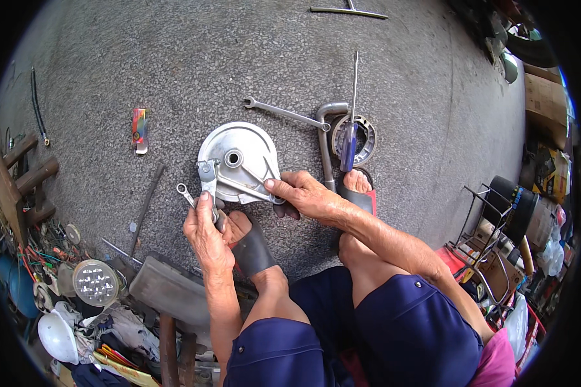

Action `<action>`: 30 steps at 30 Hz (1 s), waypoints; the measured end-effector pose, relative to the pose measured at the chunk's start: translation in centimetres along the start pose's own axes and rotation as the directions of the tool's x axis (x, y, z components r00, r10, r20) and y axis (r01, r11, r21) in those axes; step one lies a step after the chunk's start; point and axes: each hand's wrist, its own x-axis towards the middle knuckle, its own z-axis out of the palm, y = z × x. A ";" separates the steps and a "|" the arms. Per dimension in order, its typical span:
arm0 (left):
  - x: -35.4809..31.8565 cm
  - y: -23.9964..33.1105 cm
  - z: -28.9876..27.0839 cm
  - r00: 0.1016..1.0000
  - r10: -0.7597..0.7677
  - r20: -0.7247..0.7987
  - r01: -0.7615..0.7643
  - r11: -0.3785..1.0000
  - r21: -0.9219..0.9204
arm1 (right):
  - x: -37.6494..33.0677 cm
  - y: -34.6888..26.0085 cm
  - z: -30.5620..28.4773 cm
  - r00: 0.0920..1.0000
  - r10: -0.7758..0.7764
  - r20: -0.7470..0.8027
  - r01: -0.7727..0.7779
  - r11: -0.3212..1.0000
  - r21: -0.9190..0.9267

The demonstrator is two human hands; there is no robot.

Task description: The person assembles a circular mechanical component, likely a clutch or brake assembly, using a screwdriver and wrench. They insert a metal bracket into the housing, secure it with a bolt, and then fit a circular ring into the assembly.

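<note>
A round silver drum brake plate is held up off the ground between my two hands. My left hand is closed at its lower left, around the small brake lever arm on the plate. A combination wrench also sits in that hand, its ring end sticking out at the left. My right hand grips the plate's lower right edge, thumb on top. Dark material shows under the right fingertips; I cannot tell if it is a glove.
Right of the plate lie another combination wrench, a bent socket wrench, and a blue-handled screwdriver across a metal ring part. A small colourful box is to the left. Clutter flanks both sides, including a wooden stool and wire rack.
</note>
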 end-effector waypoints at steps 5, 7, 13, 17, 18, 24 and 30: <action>1.4 0.1 -2.3 0.993 0.114 0.024 -0.116 0.980 0.164 | 0.4 0.7 -1.3 0.993 -0.063 0.098 0.070 0.995 -0.073; 1.2 0.5 -2.8 0.992 0.110 0.059 -0.120 0.970 0.211 | 0.4 0.9 -1.4 0.991 -0.073 0.115 0.082 0.994 -0.078; 1.5 -1.3 -5.5 0.981 0.040 0.190 -0.105 0.932 0.347 | 1.4 3.6 -2.2 0.994 -0.057 0.089 0.078 0.964 -0.253; 1.5 -2.0 -6.5 0.947 0.152 0.284 -0.295 0.761 0.577 | 1.5 4.6 -2.4 0.997 -0.058 0.052 0.074 0.915 -0.397; 1.4 -2.1 -6.2 0.933 0.207 0.294 -0.345 0.747 0.569 | 1.4 4.6 -2.4 0.998 -0.046 0.045 0.060 0.914 -0.402; 1.7 -1.7 -4.9 0.890 0.443 0.106 -0.397 0.639 0.659 | 1.3 3.6 -2.1 0.998 -0.029 0.051 0.052 0.837 -0.544; 2.4 -3.5 -3.6 0.882 0.449 0.146 -0.445 0.688 0.574 | 1.0 4.3 -0.4 0.996 0.019 0.085 0.024 0.877 -0.480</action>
